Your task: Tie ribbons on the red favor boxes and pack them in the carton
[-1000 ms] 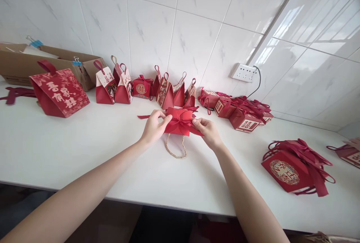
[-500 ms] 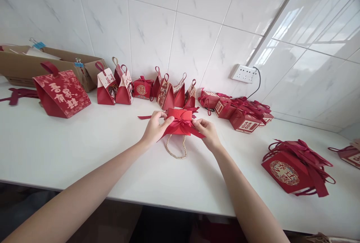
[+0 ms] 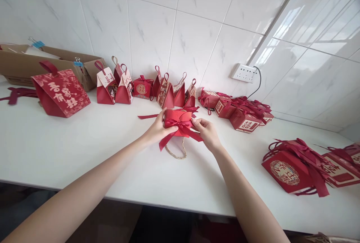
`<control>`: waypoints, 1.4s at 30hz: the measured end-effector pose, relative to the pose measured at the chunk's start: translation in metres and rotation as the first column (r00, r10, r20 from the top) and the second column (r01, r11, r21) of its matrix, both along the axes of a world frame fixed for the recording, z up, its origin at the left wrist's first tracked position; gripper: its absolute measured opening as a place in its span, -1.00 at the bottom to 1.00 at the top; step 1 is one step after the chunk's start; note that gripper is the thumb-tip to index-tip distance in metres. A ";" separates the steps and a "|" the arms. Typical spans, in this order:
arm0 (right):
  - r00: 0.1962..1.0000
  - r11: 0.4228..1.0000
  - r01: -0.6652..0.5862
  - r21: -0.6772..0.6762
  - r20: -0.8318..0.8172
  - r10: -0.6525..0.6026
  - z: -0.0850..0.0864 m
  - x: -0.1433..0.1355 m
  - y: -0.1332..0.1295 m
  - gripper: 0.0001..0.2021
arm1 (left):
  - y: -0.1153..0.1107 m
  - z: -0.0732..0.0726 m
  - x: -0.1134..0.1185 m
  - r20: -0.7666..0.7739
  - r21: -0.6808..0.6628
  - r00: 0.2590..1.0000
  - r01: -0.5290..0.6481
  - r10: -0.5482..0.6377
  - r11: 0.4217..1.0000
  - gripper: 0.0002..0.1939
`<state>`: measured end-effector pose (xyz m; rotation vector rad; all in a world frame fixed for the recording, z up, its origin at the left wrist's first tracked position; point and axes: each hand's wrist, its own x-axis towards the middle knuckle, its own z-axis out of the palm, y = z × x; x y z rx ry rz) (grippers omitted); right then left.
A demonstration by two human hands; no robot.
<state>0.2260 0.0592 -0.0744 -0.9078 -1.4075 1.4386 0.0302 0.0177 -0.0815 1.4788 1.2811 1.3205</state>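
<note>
A small red gift box with a dark red ribbon bow tied across it is between my two hands on the white counter. My left hand grips the box's left side, its thumb lying on the bow. My right hand pinches at the bow's right end, by the box's right edge; exactly how much ribbon is in the fingers is hidden. Both ribbon tails hang down in front. Below the box, a twisted gold cord handle loops onto the counter.
Several red gift boxes stand along the tiled wall, with more bow-tied boxes behind on the right. A large red box sits front right beside another box. Far left are a triangular box and a cardboard carton.
My left hand has shifted down the box's side, its thumb now on the bow, and the left ribbon tail hangs lower. At the far right, a red box has come in beside the large one.
</note>
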 end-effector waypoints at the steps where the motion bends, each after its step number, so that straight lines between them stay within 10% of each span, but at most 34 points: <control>1: 1.000 1.000 0.004 -0.006 0.013 -0.004 0.001 0.000 -0.001 -0.58 | -0.001 0.001 0.000 0.013 -0.019 1.000 0.026 -0.025 0.999 -0.14; 19: 0.990 0.999 -0.002 0.040 0.139 -0.003 0.010 -0.002 -0.010 -0.58 | -0.005 0.003 0.002 0.002 -0.061 0.995 -0.096 0.096 0.994 -0.24; 31: 0.813 0.918 -0.376 -0.124 0.431 0.392 0.021 0.012 -0.011 -0.68 | -0.003 0.004 0.001 0.022 -0.007 0.980 -0.195 0.195 0.981 -0.34; 42: 0.744 0.912 -0.385 -0.143 0.537 0.398 0.015 0.002 -0.016 -0.79 | -0.002 0.005 0.003 0.033 -0.013 0.974 -0.222 0.222 0.975 -0.36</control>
